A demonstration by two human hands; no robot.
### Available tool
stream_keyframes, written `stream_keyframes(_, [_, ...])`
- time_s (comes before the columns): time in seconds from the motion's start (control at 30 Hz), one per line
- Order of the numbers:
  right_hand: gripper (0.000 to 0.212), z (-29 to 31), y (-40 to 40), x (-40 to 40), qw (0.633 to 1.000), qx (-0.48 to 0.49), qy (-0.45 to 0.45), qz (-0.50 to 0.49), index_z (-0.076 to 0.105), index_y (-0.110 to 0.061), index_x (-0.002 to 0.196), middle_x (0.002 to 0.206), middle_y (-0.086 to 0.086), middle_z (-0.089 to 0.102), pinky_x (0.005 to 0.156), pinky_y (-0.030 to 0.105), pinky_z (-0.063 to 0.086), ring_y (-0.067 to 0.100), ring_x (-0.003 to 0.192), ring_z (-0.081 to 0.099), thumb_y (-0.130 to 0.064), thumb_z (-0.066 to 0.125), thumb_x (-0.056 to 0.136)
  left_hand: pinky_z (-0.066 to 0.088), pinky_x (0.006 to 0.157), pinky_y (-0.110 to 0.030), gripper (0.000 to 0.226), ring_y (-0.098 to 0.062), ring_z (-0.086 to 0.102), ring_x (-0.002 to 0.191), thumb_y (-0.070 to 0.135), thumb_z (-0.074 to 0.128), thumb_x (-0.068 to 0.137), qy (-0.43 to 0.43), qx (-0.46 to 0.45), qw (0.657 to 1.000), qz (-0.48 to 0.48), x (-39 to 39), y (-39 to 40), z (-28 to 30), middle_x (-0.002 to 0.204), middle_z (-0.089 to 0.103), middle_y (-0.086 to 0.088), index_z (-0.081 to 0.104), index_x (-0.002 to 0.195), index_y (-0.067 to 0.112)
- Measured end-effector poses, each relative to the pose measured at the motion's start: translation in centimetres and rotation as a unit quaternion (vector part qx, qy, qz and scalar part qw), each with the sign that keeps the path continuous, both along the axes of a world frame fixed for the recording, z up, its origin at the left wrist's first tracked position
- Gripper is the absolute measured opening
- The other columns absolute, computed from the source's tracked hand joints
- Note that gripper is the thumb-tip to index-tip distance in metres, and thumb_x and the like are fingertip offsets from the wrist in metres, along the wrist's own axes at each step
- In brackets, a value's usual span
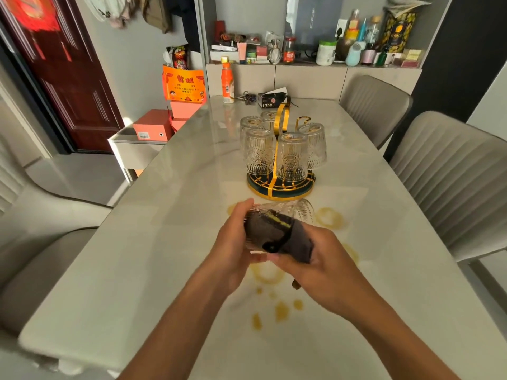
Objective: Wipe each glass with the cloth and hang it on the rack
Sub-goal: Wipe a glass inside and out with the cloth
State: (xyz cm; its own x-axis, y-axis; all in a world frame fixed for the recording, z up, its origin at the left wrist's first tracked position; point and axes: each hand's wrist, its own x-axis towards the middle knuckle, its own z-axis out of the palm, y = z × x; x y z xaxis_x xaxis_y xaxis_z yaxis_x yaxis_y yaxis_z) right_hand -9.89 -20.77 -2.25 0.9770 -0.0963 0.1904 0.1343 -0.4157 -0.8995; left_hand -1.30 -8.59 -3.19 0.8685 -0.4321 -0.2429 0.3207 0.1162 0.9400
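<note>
The left hand (233, 242) grips a clear embossed glass (303, 212) tilted sideways above the pale marble counter (137, 256). The right hand (326, 264) clasps a dark brown cloth (274, 231) around it — five glasses hang on the gold wire rack (279, 187) beyond.

Your left hand (233, 242) and right hand (315, 259) meet above the near middle of the worktop (137, 256), with the glass (296, 212) lying on its side between them and the cloth (277, 234) wrapped over its near part. Just beyond your hands stands the rack (279, 182), with five glasses hung mouth down around its central post. At the far end of the worktop a bottle (227, 83) stands to the left and a small box (271, 100) to its right. Two chairs (452, 182) line the right side, another sits at the near left, and a shelf (315, 61) runs behind the far end.
</note>
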Motion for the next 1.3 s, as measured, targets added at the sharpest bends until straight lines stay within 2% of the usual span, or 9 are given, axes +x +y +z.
stream_keyframes(0.13, [0.017, 0.9, 0.7, -0.3, 0.908, 0.415, 0.048, 0.019, 0.079, -0.024, 0.086, 0.079, 0.000, 0.070, 0.041, 0.026, 0.043, 0.009, 0.061, 0.059, -0.014, 0.074, 0.074, 0.048, 0.068, -0.019, 0.019, -0.002, 0.059, 0.079, 0.029, 0.044, 0.097, -0.308, -0.115, 0.931, 0.159, -1.3, -0.6, -1.3, 0.084, 0.064, 0.019, 0.059, 0.103, 0.018])
stream_keyframes(0.33, [0.023, 0.5, -0.2, 0.2, 0.997, -0.071, -0.023, 0.009, 0.066, -0.027, 0.100, 0.071, -0.005, 0.065, 0.050, 0.039, 0.053, 0.008, 0.056, 0.052, -0.030, 0.071, 0.078, 0.048, 0.066, -0.031, 0.035, -0.014, 0.064, 0.073, 0.045, 0.048, 0.099, -0.023, 0.039, 0.998, 0.038, 0.5, -0.2, 0.7, 0.073, 0.070, 0.004, 0.068, 0.080, 0.023])
stream_keyframes(0.5, [0.015, 1.0, 0.9, -0.7, 0.892, 0.452, 0.027, 0.024, 0.077, -0.025, 0.075, 0.067, -0.001, 0.064, 0.035, 0.021, 0.036, 0.007, 0.050, 0.052, -0.012, 0.075, 0.071, 0.047, 0.073, -0.016, 0.024, 0.003, 0.060, 0.083, 0.029, 0.048, 0.095, -0.331, -0.077, 0.920, 0.197, -2.0, -0.6, -0.9, 0.088, 0.066, 0.020, 0.063, 0.104, 0.013])
stream_keyframes(0.7, [0.024, 0.2, -0.1, 0.0, 0.992, -0.121, -0.032, 0.011, 0.067, -0.021, 0.100, 0.075, -0.003, 0.069, 0.060, 0.045, 0.055, 0.019, 0.064, 0.060, -0.033, 0.072, 0.080, 0.048, 0.067, -0.033, 0.034, -0.018, 0.062, 0.070, 0.049, 0.051, 0.095, 0.043, 0.050, 0.998, 0.003, 0.3, 0.4, 1.1, 0.071, 0.068, 0.000, 0.064, 0.081, 0.020])
stream_keyframes(0.87, [0.017, 0.6, 1.1, -0.7, 0.944, 0.331, -0.012, 0.009, 0.076, -0.021, 0.096, 0.072, 0.020, 0.059, 0.039, 0.025, 0.043, 0.016, 0.052, 0.046, -0.010, 0.075, 0.082, 0.048, 0.073, -0.022, 0.010, -0.008, 0.060, 0.082, 0.025, 0.057, 0.096, -0.323, -0.061, 0.925, 0.190, -1.3, -0.2, -0.1, 0.086, 0.065, 0.007, 0.063, 0.091, 0.020])
stream_keyframes(1.03, [0.019, -0.2, 0.2, -0.4, 0.987, -0.139, -0.076, 0.008, 0.061, -0.029, 0.098, 0.074, -0.012, 0.065, 0.056, 0.023, 0.048, 0.010, 0.060, 0.054, -0.030, 0.070, 0.081, 0.042, 0.064, -0.029, 0.019, -0.016, 0.055, 0.072, 0.028, 0.063, 0.091, -0.014, 0.017, 0.999, 0.024, 1.0, 0.3, 1.5, 0.069, 0.062, 0.003, 0.069, 0.074, 0.023])
stream_keyframes(1.1, [0.023, -0.8, 0.2, -0.3, 0.992, -0.085, -0.091, 0.006, 0.064, -0.028, 0.100, 0.073, -0.011, 0.067, 0.054, 0.024, 0.047, 0.009, 0.059, 0.055, -0.030, 0.072, 0.078, 0.044, 0.068, -0.031, 0.022, -0.017, 0.058, 0.075, 0.038, 0.059, 0.093, -0.035, -0.001, 0.999, 0.020, 0.9, 0.2, 0.9, 0.075, 0.065, 0.001, 0.069, 0.081, 0.022])
stream_keyframes(1.2, [0.019, -0.2, 1.1, -0.5, 0.956, 0.289, -0.048, 0.009, 0.073, -0.021, 0.096, 0.061, 0.007, 0.054, 0.040, 0.026, 0.043, 0.014, 0.048, 0.044, -0.017, 0.070, 0.078, 0.049, 0.077, -0.029, 0.029, -0.012, 0.061, 0.087, 0.047, 0.050, 0.090, -0.270, -0.104, 0.950, 0.116, -0.7, -0.3, -1.2, 0.090, 0.067, 0.005, 0.067, 0.094, 0.022])
stream_keyframes(1.3, [0.022, -0.7, 0.5, -0.7, 0.991, 0.096, -0.079, 0.039, 0.067, -0.027, 0.097, 0.068, 0.005, 0.059, 0.045, 0.027, 0.045, 0.014, 0.055, 0.048, -0.012, 0.072, 0.082, 0.048, 0.076, -0.033, 0.027, -0.014, 0.061, 0.079, 0.039, 0.051, 0.095, -0.136, -0.067, 0.984, 0.093, 0.1, 0.1, -0.5, 0.076, 0.068, 0.007, 0.068, 0.080, 0.026])
